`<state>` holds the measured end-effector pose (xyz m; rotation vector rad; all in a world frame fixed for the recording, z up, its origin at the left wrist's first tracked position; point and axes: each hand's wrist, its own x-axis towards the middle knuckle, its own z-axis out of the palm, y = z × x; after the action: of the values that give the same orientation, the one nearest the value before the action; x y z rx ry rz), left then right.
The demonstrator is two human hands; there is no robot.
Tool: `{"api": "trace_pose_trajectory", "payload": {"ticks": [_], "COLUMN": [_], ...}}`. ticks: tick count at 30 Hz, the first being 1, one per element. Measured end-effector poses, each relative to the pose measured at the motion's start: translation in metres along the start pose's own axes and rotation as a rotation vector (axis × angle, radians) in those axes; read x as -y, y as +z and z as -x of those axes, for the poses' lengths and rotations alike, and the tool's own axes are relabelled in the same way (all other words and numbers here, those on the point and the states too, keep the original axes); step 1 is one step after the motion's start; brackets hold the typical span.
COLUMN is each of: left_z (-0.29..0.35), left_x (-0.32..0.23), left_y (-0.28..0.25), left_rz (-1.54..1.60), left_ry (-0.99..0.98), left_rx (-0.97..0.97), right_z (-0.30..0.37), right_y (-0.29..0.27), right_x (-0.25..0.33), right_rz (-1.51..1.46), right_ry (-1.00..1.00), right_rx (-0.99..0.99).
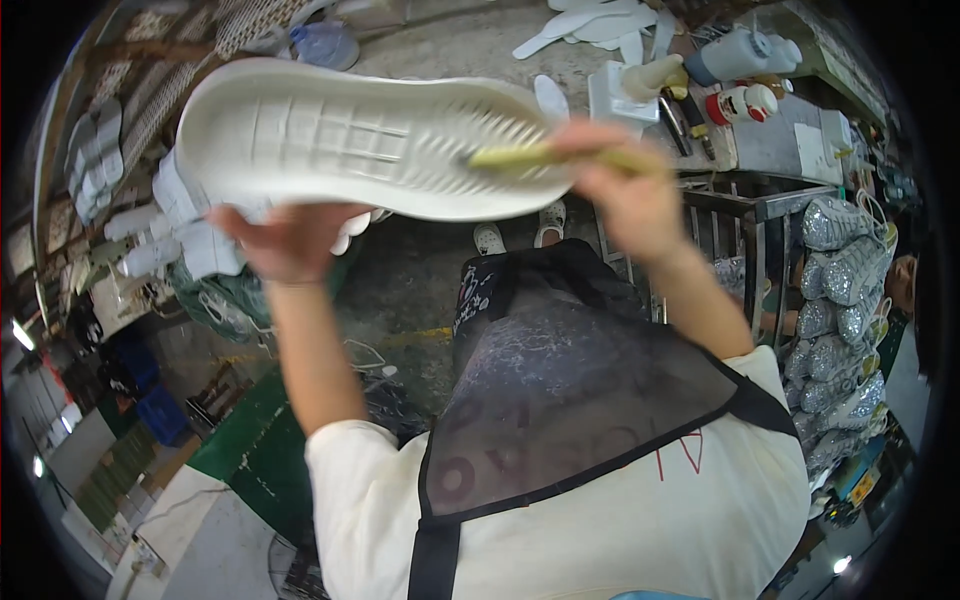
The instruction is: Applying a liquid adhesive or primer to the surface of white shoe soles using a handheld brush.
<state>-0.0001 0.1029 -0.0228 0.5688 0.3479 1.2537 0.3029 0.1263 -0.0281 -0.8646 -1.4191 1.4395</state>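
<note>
A large white shoe sole [330, 140] is held up level in front of me, its ridged, block-patterned inside facing up. My left hand [285, 240] grips it by the near edge toward its left end, the fingers partly hidden beneath. In my right hand [630, 195], closed and smeared by motion, is a slim brush [515, 156] with a yellow handle. Its dark tip meets the ribbed area near the sole's right end. The bristles are too blurred to make out.
Beyond the sole, a workbench [450, 42] bears white insole pieces [590, 22], a white container [615, 92], a bluish bottle [730, 55] and a red-and-white jar [742, 104]. Silver glittery shoes [840, 285] are stacked at right beside a metal frame [755, 205]. A green bag [215, 300] lies at left.
</note>
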Motion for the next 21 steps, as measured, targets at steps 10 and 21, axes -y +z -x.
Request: {"api": "trace_pose_trajectory", "payload": {"ticks": [10,21], "left_z": [0.003,-0.021], "left_x": [0.134,0.145], "left_y": [-0.026,-0.005], "left_rz": [0.115,0.109], "left_ry": [-0.087,0.018], "left_rx": [-0.545,-0.549], "right_z": [0.051,0.065], "right_y": [-0.179,-0.149], "right_x": [-0.2,-0.199], "right_rz": [0.068,-0.98], "right_ry": [0.56,0.59], "right_rx": [-0.59,-0.398]}}
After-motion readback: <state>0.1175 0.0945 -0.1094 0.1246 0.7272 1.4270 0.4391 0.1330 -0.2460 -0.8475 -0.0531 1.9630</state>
